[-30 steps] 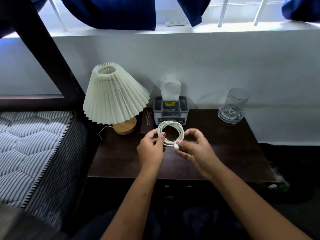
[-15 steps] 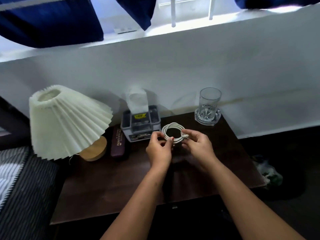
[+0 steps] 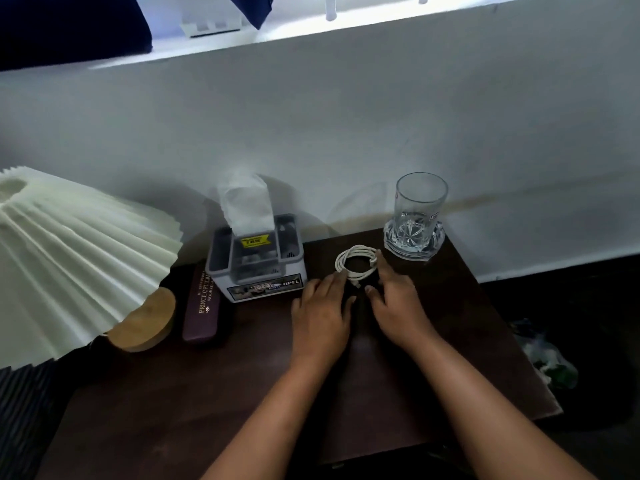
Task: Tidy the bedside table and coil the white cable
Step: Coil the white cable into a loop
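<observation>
The white cable is lying coiled in a neat ring on the dark counter, sitting toward the far edge. Both hands are resting flat beside it with fingers spread, gripping nothing. The left hand is lying palm down at the coil's 7 o'clock, its fingertips just reaching the ring's near edge. The right hand is sitting at the coil's 5 o'clock, its index finger running up along the ring's 3 o'clock side and touching it.

At the coil's 2 o'clock, a clear glass is standing upright on a cut-glass coaster, close to the cable but apart from it. At 9 o'clock, a grey tissue box is sitting with a tissue poking up. Further out at 9 o'clock, a maroon glasses case is lying lengthwise, and beyond it a pleated cream lamp is leaning over its wooden base.
</observation>
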Demonstrator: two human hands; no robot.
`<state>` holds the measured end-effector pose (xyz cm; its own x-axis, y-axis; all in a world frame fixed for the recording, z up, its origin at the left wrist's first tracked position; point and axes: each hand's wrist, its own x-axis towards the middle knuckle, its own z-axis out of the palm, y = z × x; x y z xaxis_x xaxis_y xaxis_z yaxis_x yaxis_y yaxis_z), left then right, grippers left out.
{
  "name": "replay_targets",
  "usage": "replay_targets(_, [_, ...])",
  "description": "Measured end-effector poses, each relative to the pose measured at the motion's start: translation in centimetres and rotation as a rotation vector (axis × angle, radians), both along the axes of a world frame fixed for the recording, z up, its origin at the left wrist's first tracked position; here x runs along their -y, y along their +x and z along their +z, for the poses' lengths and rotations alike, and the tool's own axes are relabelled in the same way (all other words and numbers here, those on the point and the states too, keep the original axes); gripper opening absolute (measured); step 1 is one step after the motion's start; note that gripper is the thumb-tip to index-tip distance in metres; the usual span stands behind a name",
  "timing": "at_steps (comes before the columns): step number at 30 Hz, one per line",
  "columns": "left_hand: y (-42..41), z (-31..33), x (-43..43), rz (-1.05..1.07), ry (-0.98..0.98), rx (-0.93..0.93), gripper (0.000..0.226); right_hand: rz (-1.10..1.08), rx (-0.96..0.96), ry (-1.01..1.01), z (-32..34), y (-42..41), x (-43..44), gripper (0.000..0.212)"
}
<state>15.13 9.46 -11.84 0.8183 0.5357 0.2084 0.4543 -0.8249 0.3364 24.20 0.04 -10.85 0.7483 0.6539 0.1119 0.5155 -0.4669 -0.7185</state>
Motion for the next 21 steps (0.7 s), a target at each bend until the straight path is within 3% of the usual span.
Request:
replay_targets(7, [0.6, -0.8, -0.5, 0.048, -0.013, -0.078, 0.057, 0.004, 0.246, -0.38, -1.3, -0.2, -1.0, 0.065])
replay_targets(21, [0.7, -0.9, -0.7, -0.046, 0.034, -0.038, 0.057, -0.029, 0.285, -0.364, -1.5, -0.3, -1.1, 0.068])
